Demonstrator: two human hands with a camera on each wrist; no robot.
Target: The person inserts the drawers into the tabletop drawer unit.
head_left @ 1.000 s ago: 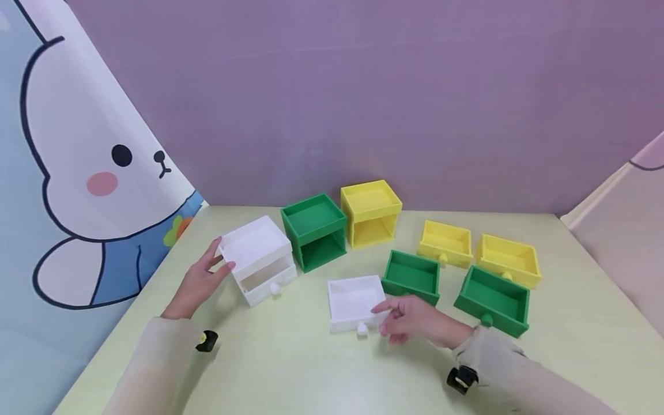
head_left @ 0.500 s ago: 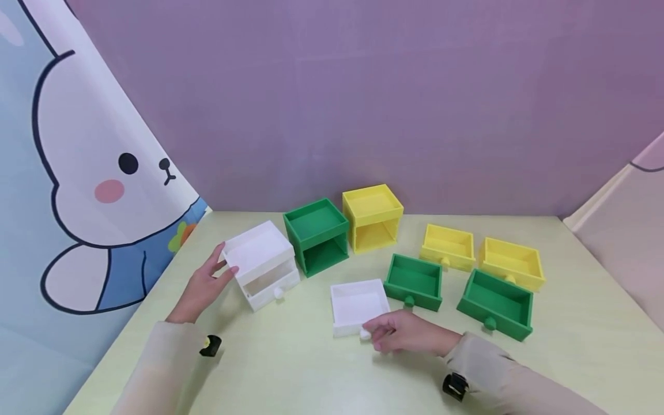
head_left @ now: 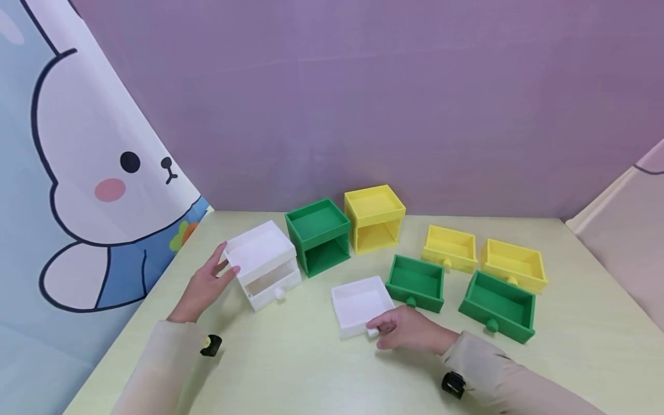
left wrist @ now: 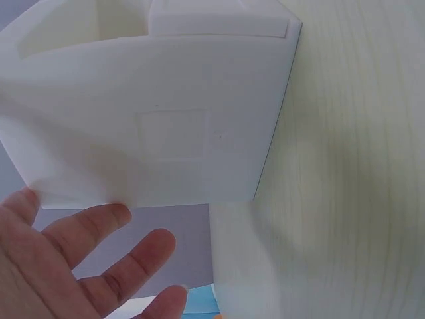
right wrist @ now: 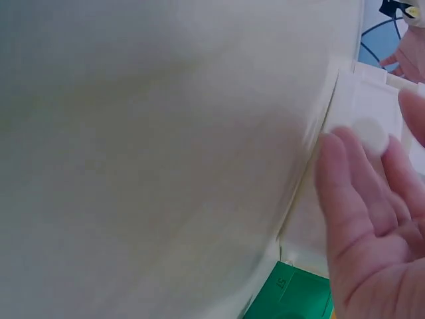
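Two hands at work. Left hand [head_left: 199,288]: grasp wide, spanning the side wall of a white mini drawer cabinet [head_left: 259,251]. Thumb at the front edge, index and middle fingertips at the back edge; the left wrist view shows the remaining two fingers hanging apart from the wall. Cabinet stands upright, slightly angled; lower bay carries a fitted white drawer [head_left: 266,297], upper bay open.

Right hand [head_left: 412,329]: narrow, fingers bent about the knob [head_left: 372,332] of a loose white drawer [head_left: 360,302]. Index fingertip meets the knob; whether the thumb closes on it from below, cannot tell from either view. Drawer lies flat on the table [head_left: 290,369], open side up, just beyond and left of this grip, knob toward the wearer.

Just beyond the right hand: nearer green drawer [head_left: 415,276]; to its right, above the forearm, second green drawer [head_left: 500,297]. Farther out: two yellow drawers [head_left: 451,245], side by side.

Right of the left grip, past the white cabinet: green cabinet [head_left: 317,222], then yellow cabinet [head_left: 374,204], both upright with vacant bays facing forward.
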